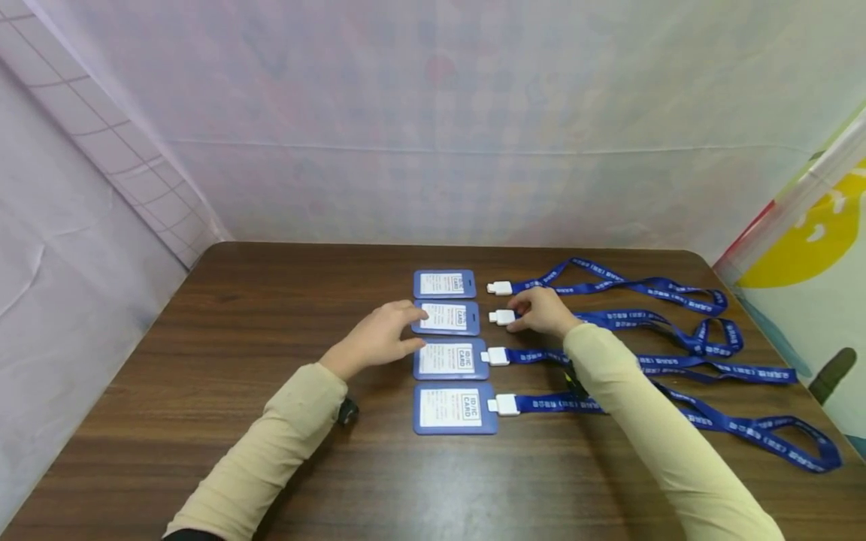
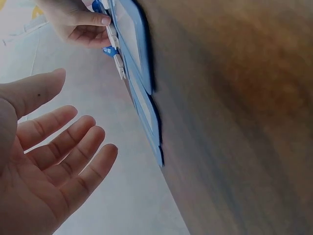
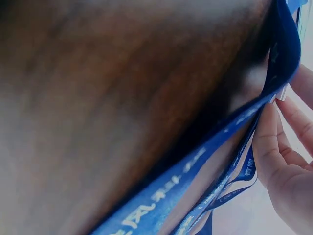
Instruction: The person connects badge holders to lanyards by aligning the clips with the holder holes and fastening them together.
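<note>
In the head view, the right hand (image 1: 544, 312) is pinching a blue, white-lettered lanyard (image 1: 612, 320) beside its white clip (image 1: 502, 317); a blue-rimmed card holder (image 1: 452, 318) is lying just left on the brown table (image 1: 271, 323), the left hand (image 1: 375, 336) reaching over its end. In the left wrist view, that hand's fingers are extending loosely, holding nothing. In the right wrist view, printed ribbon is trailing near the right fingers.

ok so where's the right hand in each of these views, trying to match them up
Head: right of centre, the right hand pinching a white clip.
Left wrist: top left, the right hand above the nearer left hand.
Right wrist: at the right edge, the right hand partly cut off.
Shared landmark: blue lanyard straps near it in all three.
</note>
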Demonstrator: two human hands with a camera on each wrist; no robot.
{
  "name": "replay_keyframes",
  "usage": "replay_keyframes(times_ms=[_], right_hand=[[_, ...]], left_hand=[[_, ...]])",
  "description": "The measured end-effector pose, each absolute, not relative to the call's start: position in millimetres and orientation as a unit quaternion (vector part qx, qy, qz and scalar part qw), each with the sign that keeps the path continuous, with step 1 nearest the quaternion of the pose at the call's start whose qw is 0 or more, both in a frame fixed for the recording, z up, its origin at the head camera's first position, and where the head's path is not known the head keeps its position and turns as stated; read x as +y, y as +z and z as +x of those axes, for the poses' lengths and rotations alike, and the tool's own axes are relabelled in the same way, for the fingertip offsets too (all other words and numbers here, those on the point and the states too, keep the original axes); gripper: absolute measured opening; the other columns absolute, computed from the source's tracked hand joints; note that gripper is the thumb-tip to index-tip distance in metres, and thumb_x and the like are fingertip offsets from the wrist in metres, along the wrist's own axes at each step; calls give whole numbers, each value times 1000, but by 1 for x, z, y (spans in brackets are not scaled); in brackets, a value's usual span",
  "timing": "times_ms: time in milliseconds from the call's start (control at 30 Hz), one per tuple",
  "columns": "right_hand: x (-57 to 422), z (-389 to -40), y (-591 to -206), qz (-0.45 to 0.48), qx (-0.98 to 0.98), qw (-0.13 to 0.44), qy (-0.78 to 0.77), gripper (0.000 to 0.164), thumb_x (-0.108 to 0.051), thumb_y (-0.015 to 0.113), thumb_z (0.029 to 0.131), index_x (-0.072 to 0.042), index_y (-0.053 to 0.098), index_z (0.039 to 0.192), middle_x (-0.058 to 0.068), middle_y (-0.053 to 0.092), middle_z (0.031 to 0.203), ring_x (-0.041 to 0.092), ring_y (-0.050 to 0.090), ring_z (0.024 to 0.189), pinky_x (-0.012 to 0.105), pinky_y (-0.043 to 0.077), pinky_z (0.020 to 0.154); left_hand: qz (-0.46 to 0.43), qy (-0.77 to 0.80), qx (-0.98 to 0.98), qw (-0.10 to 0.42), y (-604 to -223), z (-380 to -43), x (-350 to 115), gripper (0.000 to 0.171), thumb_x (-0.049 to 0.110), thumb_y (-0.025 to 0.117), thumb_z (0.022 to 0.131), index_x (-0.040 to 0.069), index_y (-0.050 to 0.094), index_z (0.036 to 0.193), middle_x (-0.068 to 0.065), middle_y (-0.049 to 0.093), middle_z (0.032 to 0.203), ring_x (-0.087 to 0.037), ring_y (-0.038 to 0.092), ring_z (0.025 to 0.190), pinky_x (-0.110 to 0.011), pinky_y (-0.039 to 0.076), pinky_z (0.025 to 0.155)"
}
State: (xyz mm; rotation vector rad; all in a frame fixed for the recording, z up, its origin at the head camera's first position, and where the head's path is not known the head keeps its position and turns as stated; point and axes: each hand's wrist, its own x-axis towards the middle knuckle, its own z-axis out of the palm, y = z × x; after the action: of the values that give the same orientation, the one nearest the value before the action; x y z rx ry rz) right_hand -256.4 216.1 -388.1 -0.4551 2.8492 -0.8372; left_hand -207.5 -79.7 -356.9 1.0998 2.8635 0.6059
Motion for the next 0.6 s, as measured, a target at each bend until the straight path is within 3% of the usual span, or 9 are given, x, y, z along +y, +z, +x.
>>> replay_keyframes(times_ms=[133, 600], right_hand=[[214, -256, -387, -147, 951, 70, -263, 31, -16, 79, 69, 0, 69, 94, 11, 64, 86, 24, 56, 80, 37, 47, 73], [212, -260, -385, -112, 952, 109, -263, 28, -15, 78, 70, -1, 70, 93, 11, 62, 89, 25, 54, 84, 37, 46, 75]], left_hand=[[347, 206, 915, 13, -355, -215, -80, 41, 18, 67, 82, -3, 57, 115, -16, 60, 105, -25, 57, 88, -34, 49, 76], [305, 218, 925, 60, -355, -255, -77, 41, 10, 71, 78, -8, 57, 112, -19, 61, 103, -28, 59, 94, -36, 48, 83]])
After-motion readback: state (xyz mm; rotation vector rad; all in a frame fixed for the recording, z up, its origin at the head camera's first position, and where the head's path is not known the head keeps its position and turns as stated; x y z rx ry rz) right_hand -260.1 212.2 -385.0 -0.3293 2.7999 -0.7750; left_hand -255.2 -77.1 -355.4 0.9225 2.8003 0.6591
